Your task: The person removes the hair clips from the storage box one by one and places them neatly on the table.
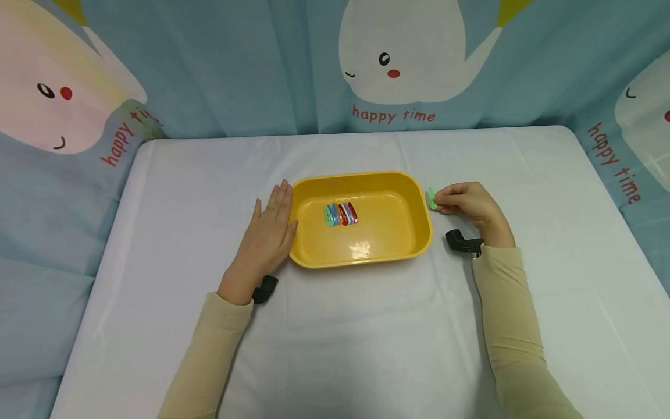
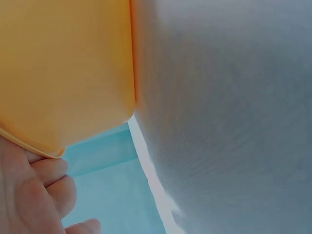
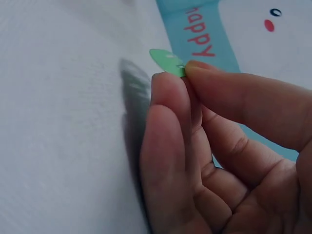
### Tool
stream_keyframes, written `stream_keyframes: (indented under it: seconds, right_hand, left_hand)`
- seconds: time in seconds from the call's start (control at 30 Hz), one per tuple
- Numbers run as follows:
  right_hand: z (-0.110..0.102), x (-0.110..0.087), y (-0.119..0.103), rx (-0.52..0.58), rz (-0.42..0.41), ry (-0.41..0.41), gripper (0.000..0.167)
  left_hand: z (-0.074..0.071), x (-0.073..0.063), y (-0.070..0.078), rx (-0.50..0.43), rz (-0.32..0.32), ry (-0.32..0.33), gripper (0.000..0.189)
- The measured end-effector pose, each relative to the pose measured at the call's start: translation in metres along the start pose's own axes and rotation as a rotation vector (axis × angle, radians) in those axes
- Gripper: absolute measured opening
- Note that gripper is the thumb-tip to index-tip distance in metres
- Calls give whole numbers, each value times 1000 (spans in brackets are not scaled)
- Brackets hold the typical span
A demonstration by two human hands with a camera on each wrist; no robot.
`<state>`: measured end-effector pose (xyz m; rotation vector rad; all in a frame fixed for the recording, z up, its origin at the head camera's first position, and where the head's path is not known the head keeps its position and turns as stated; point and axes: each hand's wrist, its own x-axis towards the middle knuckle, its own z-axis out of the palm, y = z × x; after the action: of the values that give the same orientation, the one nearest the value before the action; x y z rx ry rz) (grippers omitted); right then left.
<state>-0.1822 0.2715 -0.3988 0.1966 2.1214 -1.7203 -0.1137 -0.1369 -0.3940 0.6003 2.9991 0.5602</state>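
Note:
A yellow tray (image 1: 361,256) lies on the white-covered table. A row of several coloured snap hair clips (image 1: 341,214), green, blue, orange, red and others, sits inside it, left of the middle. My left hand (image 1: 266,240) rests along the tray's left end with its fingers straight; in the left wrist view the fingers (image 2: 53,170) touch under the rim. Just beyond the tray's right end, my right hand (image 1: 468,203) pinches a light green snap hair clip (image 3: 167,61) between thumb and fingertips. That clip is held slightly above the tablecloth, where its shadow falls.
The white tablecloth (image 1: 345,331) spreads around the tray. Behind the table hangs a blue curtain (image 1: 235,70) printed with whales and lettering. Black wrist cameras (image 1: 460,241) sit at both wrists, close to the table.

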Motion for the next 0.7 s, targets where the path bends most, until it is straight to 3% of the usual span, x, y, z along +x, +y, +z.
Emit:
stream_keyframes:
  seconds: [0.1, 0.37, 0.7]
  right_hand:
    - [2, 1, 0, -37, 1, 24, 10]
    - [10, 3, -2, -170, -4, 84, 31]
    - [15, 2, -3, -241, 2, 139, 28]
  left_hand:
    - [0, 0, 0, 0, 4, 1, 60]
    - [0, 0, -1, 5, 6, 5, 60]
    - [0, -1, -1, -3, 12, 18, 60]
